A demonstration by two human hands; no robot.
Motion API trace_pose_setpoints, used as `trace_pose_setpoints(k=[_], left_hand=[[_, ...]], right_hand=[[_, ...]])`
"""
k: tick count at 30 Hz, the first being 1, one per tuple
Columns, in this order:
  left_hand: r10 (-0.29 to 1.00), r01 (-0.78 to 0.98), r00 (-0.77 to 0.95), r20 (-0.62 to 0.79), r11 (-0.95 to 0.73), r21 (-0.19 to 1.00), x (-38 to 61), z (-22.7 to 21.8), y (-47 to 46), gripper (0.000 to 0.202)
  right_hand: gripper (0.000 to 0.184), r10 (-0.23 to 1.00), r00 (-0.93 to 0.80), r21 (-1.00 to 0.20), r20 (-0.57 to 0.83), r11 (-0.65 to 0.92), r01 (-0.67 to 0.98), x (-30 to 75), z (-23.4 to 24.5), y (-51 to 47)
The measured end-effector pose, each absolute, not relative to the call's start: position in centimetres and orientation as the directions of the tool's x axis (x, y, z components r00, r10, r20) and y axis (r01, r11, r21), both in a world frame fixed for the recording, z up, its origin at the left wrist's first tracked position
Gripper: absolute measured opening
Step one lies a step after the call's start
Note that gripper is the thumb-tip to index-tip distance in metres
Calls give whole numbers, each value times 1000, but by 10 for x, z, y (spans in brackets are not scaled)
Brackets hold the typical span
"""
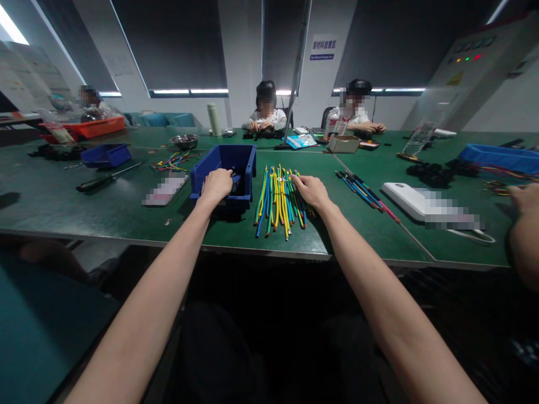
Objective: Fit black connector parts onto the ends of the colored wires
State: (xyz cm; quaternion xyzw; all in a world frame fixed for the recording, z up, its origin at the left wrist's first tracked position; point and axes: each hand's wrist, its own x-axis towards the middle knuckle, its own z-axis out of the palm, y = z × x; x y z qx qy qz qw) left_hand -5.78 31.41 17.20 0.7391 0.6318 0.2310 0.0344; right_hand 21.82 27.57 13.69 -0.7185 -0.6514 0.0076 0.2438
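My left hand (pixel 216 186) reaches over the front rim of a blue plastic bin (pixel 248 163) on the green table, fingers curled down inside it; what they touch is hidden. To the right of the bin lies a bundle of coloured wires (pixel 278 205), yellow, blue and green, fanned toward me. My right hand (pixel 310 191) rests on the bundle's far right side, fingers pinched on a wire near its top end.
A second small group of wires (pixel 362 191) lies to the right, then a white flat device (pixel 410 200). A screwdriver (pixel 107 178), a small blue tray (pixel 105 154) and loose wires (pixel 172 163) sit at left. Another person's arm (pixel 524 224) is at far right; three people sit behind.
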Motion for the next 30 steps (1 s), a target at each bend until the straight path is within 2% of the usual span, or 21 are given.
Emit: trace_pose_setpoints(k=[3, 7, 8, 10, 13, 15, 17, 20, 25, 30], left_hand=[[888, 912, -22, 459, -171, 373, -52, 181, 301, 40], [721, 868, -119, 682, -258, 425, -35, 190, 273, 43], [690, 866, -96, 718, -298, 402, -27, 190, 265, 43], [635, 871, 54, 771, -408, 275, -7, 189, 253, 39], [606, 826, 331, 723, -557, 88, 27, 181, 246, 32], [623, 797, 446, 642, -604, 32, 45, 172, 250, 28], [656, 793, 488, 576, -609, 23, 55, 162, 257, 25], [715, 789, 469, 519, -603, 117, 58, 146, 268, 22], [751, 734, 390, 532, -603, 312, 57, 131, 279, 21], [864, 701, 236, 444, -468, 538, 57, 130, 286, 19]], right_hand=[[68, 920, 232, -367, 317, -107, 924, 218, 138, 276], [67, 882, 317, -386, 350, -173, 906, 219, 140, 276], [65, 876, 331, -392, 351, -184, 902, 220, 141, 275], [62, 866, 359, -400, 348, -209, 892, 220, 141, 275], [60, 843, 411, -408, 346, -259, 875, 222, 143, 273], [61, 827, 438, -411, 352, -283, 866, 223, 143, 272], [61, 818, 455, -410, 351, -302, 861, 223, 144, 272], [57, 822, 454, -395, 344, -311, 864, 223, 143, 272], [50, 848, 410, -355, 336, -289, 889, 223, 142, 272], [47, 872, 379, -330, 311, -274, 903, 222, 141, 270]])
